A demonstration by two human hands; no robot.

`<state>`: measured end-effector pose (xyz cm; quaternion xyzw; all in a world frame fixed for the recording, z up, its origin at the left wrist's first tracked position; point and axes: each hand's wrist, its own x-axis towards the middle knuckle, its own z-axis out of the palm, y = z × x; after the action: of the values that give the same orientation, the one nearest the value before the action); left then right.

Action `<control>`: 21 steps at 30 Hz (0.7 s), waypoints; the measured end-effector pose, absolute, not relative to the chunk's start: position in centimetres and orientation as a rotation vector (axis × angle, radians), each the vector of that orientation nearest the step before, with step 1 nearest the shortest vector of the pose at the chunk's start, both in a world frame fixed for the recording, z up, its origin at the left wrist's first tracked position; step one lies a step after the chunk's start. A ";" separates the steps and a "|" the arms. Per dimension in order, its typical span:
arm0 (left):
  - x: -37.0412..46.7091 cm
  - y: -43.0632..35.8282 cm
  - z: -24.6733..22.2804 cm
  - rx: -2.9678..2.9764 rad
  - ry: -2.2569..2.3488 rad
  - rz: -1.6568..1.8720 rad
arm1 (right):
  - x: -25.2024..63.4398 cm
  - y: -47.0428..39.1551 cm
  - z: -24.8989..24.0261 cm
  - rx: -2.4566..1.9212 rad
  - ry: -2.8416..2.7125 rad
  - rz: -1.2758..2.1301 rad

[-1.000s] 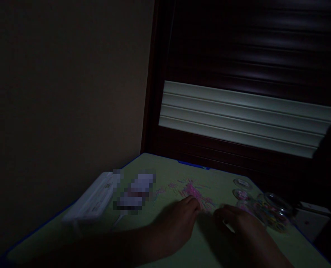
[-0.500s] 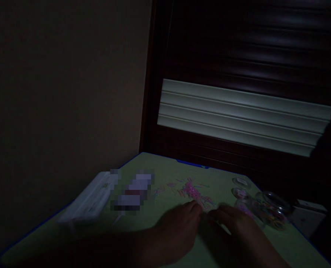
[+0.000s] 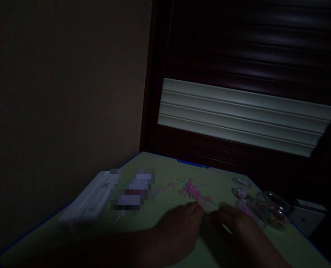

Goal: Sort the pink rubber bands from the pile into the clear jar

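Observation:
In dim light, my left hand (image 3: 179,229) is low over the table, its fingers bent and pressed together. My right hand (image 3: 239,225) faces it, with thumb and fingers curled into a pinch. A narrow gap separates the fingertips; something small and pale seems to be there, too dark to name. Just beyond the fingers lies a loose heap of small pink pieces (image 3: 192,190), thin and clip-like, with paler strands scattered around it. Close by my right hand is a small clear container with pink contents (image 3: 245,208), partly hidden behind the hand.
A clear jar of colourful bands (image 3: 275,214) lies at the right, near a clear round lid (image 3: 241,182). On the left are a long white case (image 3: 89,197) and a blurred-out flat object (image 3: 134,190). The pale table (image 3: 160,163) has a blue edge against the wall.
My hands stay nearly in place. The right fingertips have shifted slightly, and a small pale bit shows between the hands. Things on the table have not moved.

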<state>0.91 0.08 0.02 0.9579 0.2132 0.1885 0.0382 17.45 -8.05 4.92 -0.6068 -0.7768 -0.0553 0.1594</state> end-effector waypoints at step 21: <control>0.9 -0.3 0.8 3.027 0.602 0.596 | 18.4 -7.4 3.9 -1.715 -2.293 -0.278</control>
<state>0.86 -0.34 0.85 0.9630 0.1916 0.1896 -0.0010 18.41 -7.44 3.94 -0.5908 -0.7901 -0.0960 0.1320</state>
